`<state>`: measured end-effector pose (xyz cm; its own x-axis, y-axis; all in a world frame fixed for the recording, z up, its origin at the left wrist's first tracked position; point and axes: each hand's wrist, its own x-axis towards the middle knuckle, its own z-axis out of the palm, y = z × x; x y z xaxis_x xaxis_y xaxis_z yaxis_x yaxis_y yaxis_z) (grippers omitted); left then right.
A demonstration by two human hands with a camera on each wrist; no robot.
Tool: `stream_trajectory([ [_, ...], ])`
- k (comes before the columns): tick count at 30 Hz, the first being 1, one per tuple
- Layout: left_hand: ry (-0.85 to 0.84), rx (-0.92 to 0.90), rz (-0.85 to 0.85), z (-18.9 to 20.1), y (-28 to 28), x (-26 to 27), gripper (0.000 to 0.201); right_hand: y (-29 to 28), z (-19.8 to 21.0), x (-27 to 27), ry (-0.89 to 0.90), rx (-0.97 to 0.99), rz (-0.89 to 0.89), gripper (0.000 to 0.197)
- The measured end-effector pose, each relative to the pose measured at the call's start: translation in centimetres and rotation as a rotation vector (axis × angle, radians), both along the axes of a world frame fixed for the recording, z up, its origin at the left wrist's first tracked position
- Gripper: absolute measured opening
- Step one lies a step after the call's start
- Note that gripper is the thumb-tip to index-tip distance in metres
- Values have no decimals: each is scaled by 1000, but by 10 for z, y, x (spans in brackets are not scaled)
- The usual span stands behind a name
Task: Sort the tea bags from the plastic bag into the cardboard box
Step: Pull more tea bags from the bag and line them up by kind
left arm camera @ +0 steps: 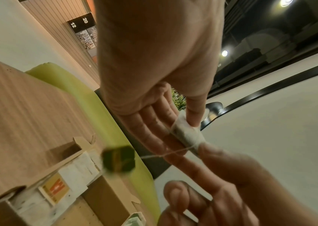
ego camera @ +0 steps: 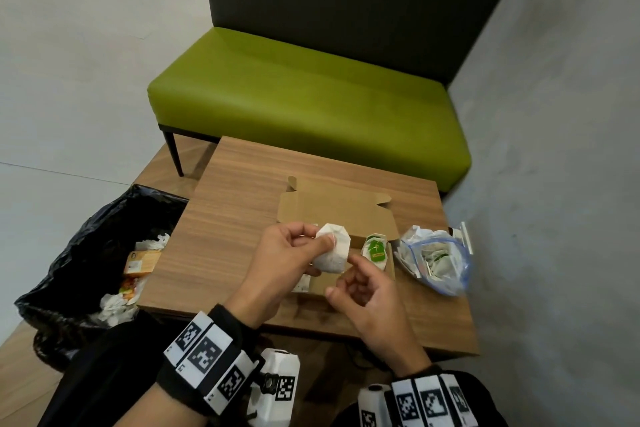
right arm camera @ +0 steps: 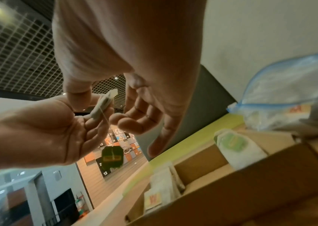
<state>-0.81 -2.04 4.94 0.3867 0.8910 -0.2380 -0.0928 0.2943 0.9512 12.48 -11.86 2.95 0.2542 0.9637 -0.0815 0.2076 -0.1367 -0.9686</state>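
- The left hand (ego camera: 287, 253) is pinching a white tea bag (ego camera: 332, 250) above the cardboard box (ego camera: 388, 218); the right hand (ego camera: 363, 291), loosely curled, is gripping nothing.
- A few bags are lying in the box; more are waiting in the plastic bag (ego camera: 440, 263) beside it.

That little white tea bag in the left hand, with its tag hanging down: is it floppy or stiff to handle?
Probably soft and light: the tea bag sits pinched by just the left hand fingertips. Its tag dangles on a thin string, so it likely swings and could snag.
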Motion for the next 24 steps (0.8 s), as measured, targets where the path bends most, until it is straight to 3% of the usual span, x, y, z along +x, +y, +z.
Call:
stream_trajectory([
  [4, -24, 3, -15, 2, -2, 0, 23, 5, -7, -8, 15, 16, 3, 22],
  [8, -68, -14, -13, 3, -3, -1, 22, 6, -12, -11, 32, 13, 0, 14],
  [15, -114, -38, 66, 4, -4, -1, 16, -1, -27, -11, 71, -65, -72, 7],
  [20, -90, -58, -47, 0, -7, -5, 9, 2, -17, -6, 205, -59, -102, 16],
  [24, -19, -25, -159, -8, -15, -7, 8, 14, -14, 4, 202, 57, -281, 17],
])
